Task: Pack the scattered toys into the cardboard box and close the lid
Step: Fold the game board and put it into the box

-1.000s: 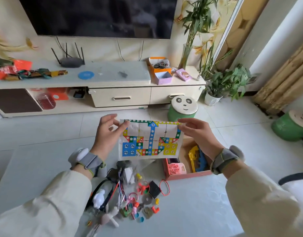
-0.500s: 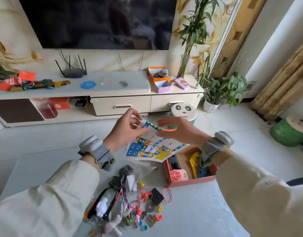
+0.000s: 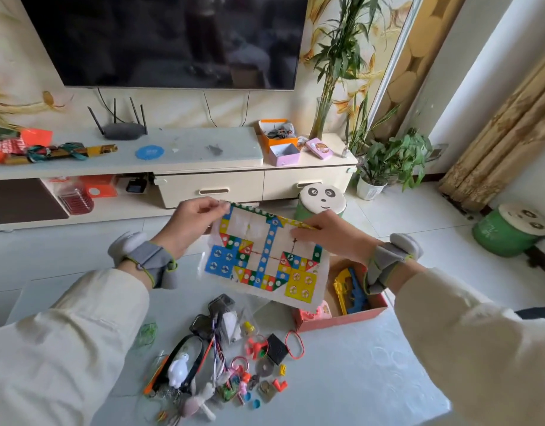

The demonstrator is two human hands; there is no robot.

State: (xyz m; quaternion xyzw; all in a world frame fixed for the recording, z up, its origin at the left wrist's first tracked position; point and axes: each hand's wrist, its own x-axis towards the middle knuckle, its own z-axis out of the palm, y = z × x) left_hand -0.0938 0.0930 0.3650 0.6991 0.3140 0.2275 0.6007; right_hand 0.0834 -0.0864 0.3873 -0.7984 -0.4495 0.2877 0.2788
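1. The left hand (image 3: 189, 224) pinches the top left corner of a colourful paper game board (image 3: 265, 259) between thumb and fingertips.
2. The right hand (image 3: 334, 238) grips the board's top right edge, fingers curled over it.
3. The board hangs tilted between the hands, above the left end of the cardboard box (image 3: 351, 318) and hiding part of it.
4. The box stands open on the pale table (image 3: 366, 382), under the right wrist.
5. Inside the box lie a yellow and blue toy gun (image 3: 348, 292) and, at its left end, a pink toy (image 3: 315, 313).
6. A red rubber band (image 3: 294, 344) lies just in front of the box's left corner, with a black square piece (image 3: 276, 348) beside it.
7. The rest of the scattered toys (image 3: 231, 373) lie left of the box and nearer the person, among them a white figure (image 3: 179, 368).
8. Beyond the box, on the floor, stands a panda-faced stool (image 3: 322, 198).
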